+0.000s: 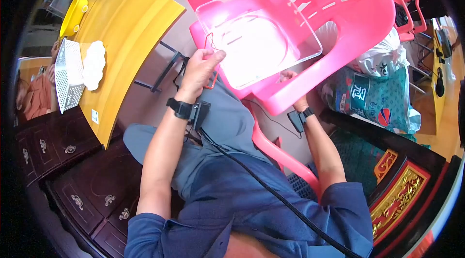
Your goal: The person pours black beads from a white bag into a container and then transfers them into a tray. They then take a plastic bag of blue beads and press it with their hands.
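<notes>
A clear plastic box (315, 53) with a low rim sits on the seat of a pink plastic armchair (370, 8); glare washes out much of its inside. At its left edge my left hand (199, 71) is closed in a pinch, its fingertips pressed together. A thin reddish cord (209, 40) loops up beside these fingers, and a small orange piece shows under the hand. What the pinch holds is too small to name. My right hand (289, 76) is partly hidden by the chair's arm. Its visible fingers are curled by the box's near right side.
At left stands a yellow wooden table (126, 20) bearing a white perforated basket (69, 76), a white cloud-shaped piece (95, 65) and a yellow tub (75, 15). Dark drawers (92, 200) are at lower left. Stuffed bags (370, 98) lie right. A black cable (271, 187) crosses my lap.
</notes>
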Action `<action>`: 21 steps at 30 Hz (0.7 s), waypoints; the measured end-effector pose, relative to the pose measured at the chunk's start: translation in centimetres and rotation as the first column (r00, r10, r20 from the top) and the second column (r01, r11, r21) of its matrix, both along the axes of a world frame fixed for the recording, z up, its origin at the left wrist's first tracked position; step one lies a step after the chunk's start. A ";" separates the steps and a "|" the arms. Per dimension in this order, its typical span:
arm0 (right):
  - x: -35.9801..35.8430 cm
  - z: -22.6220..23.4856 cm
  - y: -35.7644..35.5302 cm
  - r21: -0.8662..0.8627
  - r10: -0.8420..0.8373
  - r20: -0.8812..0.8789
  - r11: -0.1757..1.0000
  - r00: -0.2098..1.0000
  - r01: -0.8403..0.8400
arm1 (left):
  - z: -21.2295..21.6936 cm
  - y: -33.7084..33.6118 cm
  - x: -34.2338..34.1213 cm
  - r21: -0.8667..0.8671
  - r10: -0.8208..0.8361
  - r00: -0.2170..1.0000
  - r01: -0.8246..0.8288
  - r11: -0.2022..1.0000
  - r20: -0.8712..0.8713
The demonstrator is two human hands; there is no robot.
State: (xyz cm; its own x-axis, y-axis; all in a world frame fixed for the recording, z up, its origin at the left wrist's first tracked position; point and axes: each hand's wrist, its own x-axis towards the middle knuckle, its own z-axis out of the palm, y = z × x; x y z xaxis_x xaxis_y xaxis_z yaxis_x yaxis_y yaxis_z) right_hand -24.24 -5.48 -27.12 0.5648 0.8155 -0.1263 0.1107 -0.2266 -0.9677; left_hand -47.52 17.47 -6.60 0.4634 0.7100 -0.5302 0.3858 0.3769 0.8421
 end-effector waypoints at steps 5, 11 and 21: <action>-0.5 7.3 2.7 -0.173 -0.006 -0.019 0.985 1.000 0.002 | -3.8 0.9 1.1 0.447 -0.086 0.987 0.140 0.883 -0.138; 0.7 5.9 3.4 -0.002 0.072 0.324 0.997 0.943 -0.076 | -4.0 3.4 2.1 0.325 -0.127 0.987 0.153 0.933 -0.099; 0.6 6.6 6.8 -0.094 0.327 0.419 0.944 0.847 -0.318 | 0.9 6.7 1.7 -0.040 -0.016 0.997 0.013 0.999 -0.077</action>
